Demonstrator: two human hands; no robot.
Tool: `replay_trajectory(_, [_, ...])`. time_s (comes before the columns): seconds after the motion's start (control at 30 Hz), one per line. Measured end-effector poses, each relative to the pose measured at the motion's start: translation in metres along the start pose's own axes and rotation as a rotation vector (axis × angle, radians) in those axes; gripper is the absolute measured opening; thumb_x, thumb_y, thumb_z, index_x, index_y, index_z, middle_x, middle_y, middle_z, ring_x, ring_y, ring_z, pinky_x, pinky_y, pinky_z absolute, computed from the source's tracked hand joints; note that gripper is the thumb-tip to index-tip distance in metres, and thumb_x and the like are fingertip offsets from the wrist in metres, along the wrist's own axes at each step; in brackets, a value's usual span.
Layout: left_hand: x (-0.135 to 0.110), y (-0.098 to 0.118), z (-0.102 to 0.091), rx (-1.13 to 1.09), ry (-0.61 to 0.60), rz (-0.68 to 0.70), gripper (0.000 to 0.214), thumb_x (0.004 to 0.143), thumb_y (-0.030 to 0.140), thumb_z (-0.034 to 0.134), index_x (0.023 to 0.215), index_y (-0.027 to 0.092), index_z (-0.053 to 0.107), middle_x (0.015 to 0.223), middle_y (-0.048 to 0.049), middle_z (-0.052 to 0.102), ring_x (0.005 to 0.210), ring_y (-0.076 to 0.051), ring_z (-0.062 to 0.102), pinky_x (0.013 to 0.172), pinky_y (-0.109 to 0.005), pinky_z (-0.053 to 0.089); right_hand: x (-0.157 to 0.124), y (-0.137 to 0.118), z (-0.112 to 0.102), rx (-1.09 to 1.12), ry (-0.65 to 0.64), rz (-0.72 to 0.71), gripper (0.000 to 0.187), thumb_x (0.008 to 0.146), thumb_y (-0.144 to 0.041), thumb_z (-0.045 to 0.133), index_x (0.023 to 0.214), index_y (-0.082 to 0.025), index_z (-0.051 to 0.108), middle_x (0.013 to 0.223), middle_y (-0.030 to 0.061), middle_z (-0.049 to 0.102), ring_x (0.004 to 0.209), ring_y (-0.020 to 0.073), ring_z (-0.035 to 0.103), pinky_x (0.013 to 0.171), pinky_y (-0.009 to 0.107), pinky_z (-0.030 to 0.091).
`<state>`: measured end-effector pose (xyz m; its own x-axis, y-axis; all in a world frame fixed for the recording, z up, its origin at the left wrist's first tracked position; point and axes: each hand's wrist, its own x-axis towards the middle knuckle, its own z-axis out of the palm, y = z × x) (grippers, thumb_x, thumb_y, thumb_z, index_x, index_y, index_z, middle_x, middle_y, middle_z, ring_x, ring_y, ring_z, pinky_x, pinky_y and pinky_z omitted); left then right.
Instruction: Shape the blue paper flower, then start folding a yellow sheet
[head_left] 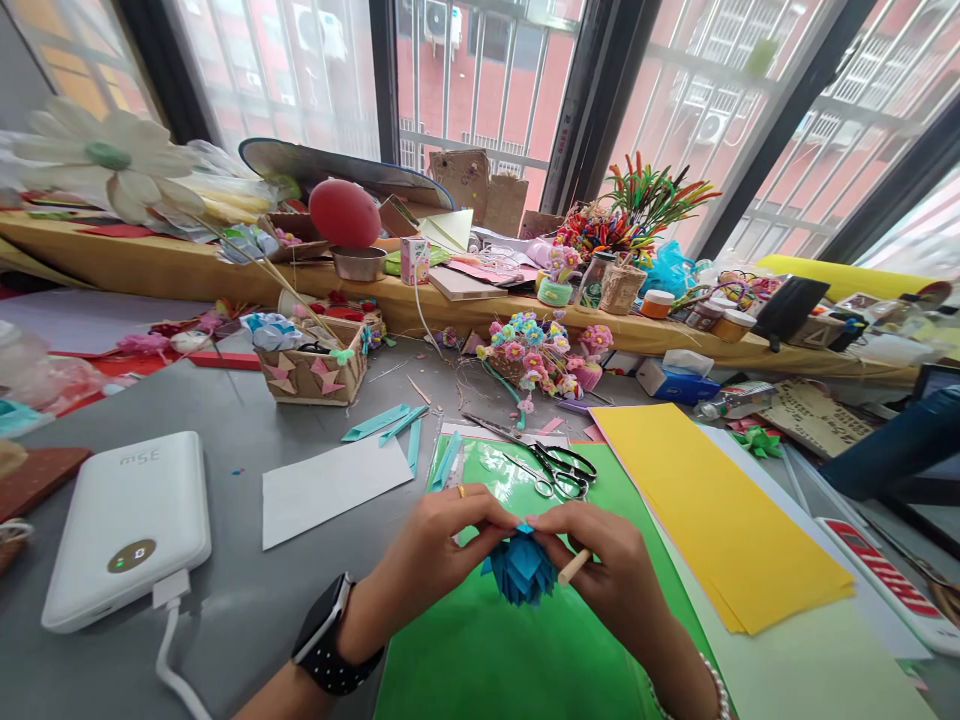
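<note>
Over a green sheet (465, 650) I hold a blue folded-paper flower (523, 572) with pointed petals. My left hand (457, 530), with a ring on one finger, pinches its top edge from the left. My right hand (611, 560) pinches the same top part from the right. A pale wooden stick (575, 567) is also in my right hand, its blunt end pointing toward me. Black-handled scissors (568, 470) lie just beyond my hands, partly overlapping a smaller silver pair (541, 486). Folded turquoise paper strips (386, 424) lie farther off to the left.
White paper (335, 490) and a white power bank (135, 530) with a cable lie on the left. Yellow sheets (720, 510) are on the right. A cardboard basket (315, 370), a bunch of small flowers (529, 350) and a crowded ledge (405, 290) stand behind.
</note>
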<state>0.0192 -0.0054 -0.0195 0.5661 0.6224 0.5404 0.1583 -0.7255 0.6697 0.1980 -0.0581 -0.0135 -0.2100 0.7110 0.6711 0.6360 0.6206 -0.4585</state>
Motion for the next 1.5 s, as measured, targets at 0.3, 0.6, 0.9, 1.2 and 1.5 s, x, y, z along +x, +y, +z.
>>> replay_trajectory(0.3, [0.0,0.001,-0.001,0.018,-0.043,0.005,0.008,0.08,0.015,0.056,0.076,0.015,0.062,0.068,-0.0021,0.064,0.063,-0.012,0.059,0.058,-0.02,0.045,-0.001,0.0,0.0,0.052,0.008,-0.018,0.01,0.081,-0.013,0.055,0.081,-0.019,0.063,0.069,0.004,0.068,0.062,0.015,0.063,0.054,0.025,0.051])
replay_trajectory(0.6, [-0.001,0.003,-0.003,0.036,-0.051,0.042,0.01,0.082,0.018,0.053,0.078,0.016,0.062,0.069,-0.0016,0.063,0.062,-0.012,0.058,0.058,-0.02,0.044,-0.001,-0.002,0.0,0.069,0.068,-0.125,0.011,0.08,-0.01,0.056,0.084,-0.018,0.064,0.072,0.0075,0.07,0.064,0.0154,0.065,0.055,0.024,0.053])
replay_trajectory(0.9, [0.001,0.002,-0.007,-0.037,-0.106,-0.064,0.008,0.081,0.02,0.056,0.081,0.017,0.064,0.074,-0.0014,0.067,0.068,-0.013,0.061,0.064,-0.021,0.045,0.0,-0.006,-0.002,0.137,0.079,-0.034,0.011,0.079,-0.012,0.057,0.082,-0.02,0.064,0.071,0.0057,0.07,0.065,0.0157,0.066,0.056,0.024,0.053])
replay_trajectory(1.2, [0.003,0.0,-0.007,-0.042,-0.075,-0.063,0.008,0.08,0.017,0.056,0.078,0.017,0.064,0.072,-0.0015,0.068,0.066,-0.013,0.061,0.062,-0.02,0.045,0.004,0.001,-0.01,0.133,-0.045,0.092,0.013,0.082,-0.02,0.056,0.089,-0.019,0.067,0.072,0.0042,0.069,0.06,0.0143,0.063,0.052,0.022,0.05])
replay_trajectory(1.5, [0.002,-0.002,-0.004,-0.019,-0.094,-0.066,0.01,0.082,0.015,0.052,0.078,0.017,0.062,0.07,-0.0009,0.064,0.066,-0.013,0.059,0.061,-0.021,0.044,0.002,0.001,-0.007,0.073,-0.086,0.072,0.014,0.083,-0.021,0.052,0.081,-0.018,0.066,0.069,0.0045,0.068,0.061,0.0158,0.063,0.052,0.025,0.05])
